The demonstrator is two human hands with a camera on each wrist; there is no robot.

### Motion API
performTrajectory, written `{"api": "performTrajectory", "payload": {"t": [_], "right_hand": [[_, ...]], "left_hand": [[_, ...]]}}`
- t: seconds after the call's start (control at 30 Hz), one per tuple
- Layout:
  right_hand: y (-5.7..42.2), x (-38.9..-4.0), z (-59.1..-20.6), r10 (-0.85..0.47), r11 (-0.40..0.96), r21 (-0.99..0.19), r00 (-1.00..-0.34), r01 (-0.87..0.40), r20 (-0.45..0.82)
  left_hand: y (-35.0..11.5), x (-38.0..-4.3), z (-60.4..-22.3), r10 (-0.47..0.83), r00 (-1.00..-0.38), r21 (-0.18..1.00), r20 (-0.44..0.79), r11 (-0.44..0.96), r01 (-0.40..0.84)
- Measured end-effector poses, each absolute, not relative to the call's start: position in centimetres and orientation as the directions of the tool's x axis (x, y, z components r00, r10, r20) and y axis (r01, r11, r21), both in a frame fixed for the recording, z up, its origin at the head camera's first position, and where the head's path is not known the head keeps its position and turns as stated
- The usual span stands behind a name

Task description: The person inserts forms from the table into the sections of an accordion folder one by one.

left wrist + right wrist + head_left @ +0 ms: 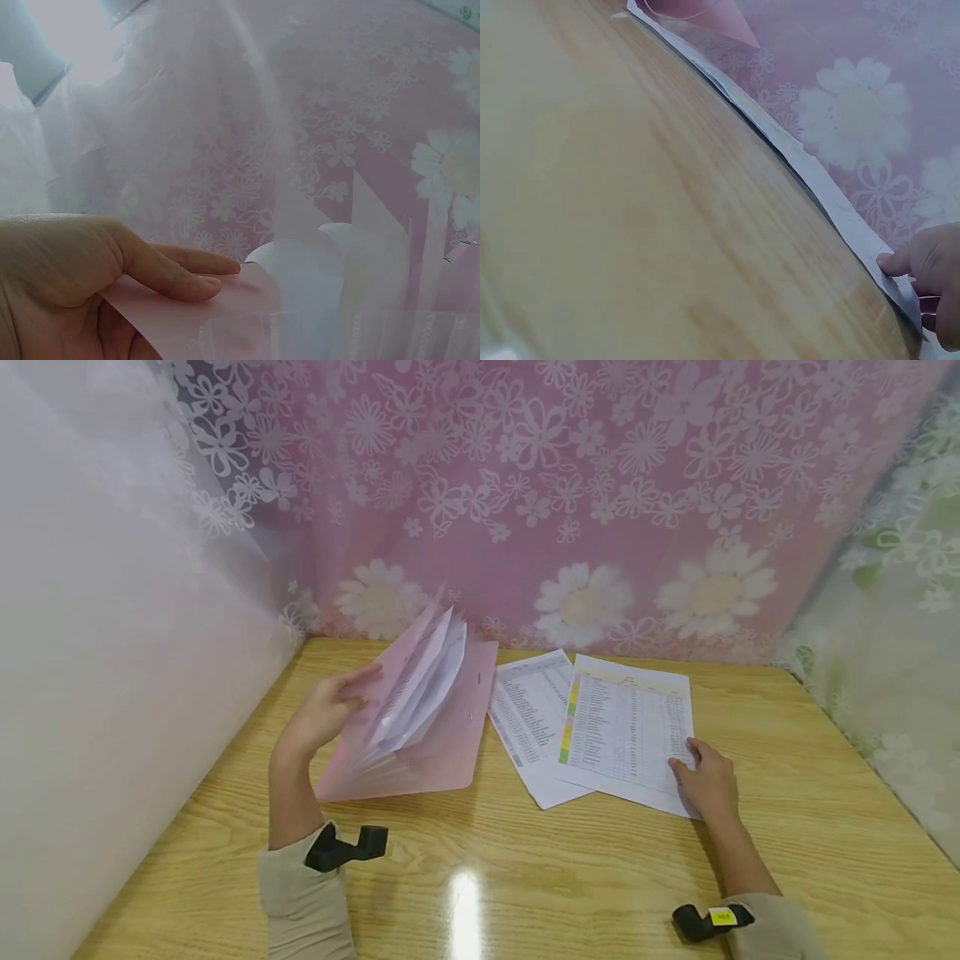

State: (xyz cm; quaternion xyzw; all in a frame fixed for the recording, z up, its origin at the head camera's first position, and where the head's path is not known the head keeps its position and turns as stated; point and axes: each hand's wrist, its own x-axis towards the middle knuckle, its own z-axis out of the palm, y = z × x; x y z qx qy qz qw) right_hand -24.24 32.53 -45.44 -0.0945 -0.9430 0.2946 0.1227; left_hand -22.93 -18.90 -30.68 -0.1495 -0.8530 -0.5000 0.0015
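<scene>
Your left hand (318, 714) pinches the pink folder (450, 760) while your right hand (711, 783) pinches the colour-banded sheet (626, 727) right of that folder, long axis running away from you.

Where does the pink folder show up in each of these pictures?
Head: the pink folder stands partly open, left of centre.
Left wrist: along the bottom, gripped by the left hand.
Right wrist: only a piece, at the top edge.
Shared landmark: white daisies on the backdrop.

head high, forward-down | wrists low, close | shared: pink folder (448, 762)
</scene>
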Motion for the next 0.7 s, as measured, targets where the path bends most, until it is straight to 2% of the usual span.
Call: {"api": "performTrajectory", "payload": {"t": [0.3, 0.53, 0.7], "right_hand": [[32.5, -24.2, -45.5, 0.289, 0.818, -0.565, -0.926, 0.108, 0.242], [32.8, -23.9, -45.4, 0.414, 0.665, -0.734, -0.887, 0.140, 0.206], [33.6, -23.7, -45.3, 0.464, 0.527, -0.824, -0.883, 0.209, 0.073]], "left_hand": [[-18.8, -22.9, -30.5, 0.262, -0.955, 0.863, 0.139, 0.440, 0.246], [-18.8, -22.8, -30.5, 0.263, -0.956, 0.863, 0.132, 0.444, 0.241], [-18.7, -22.8, -30.5, 0.268, -0.954, 0.859, 0.136, 0.447, 0.248]]}}
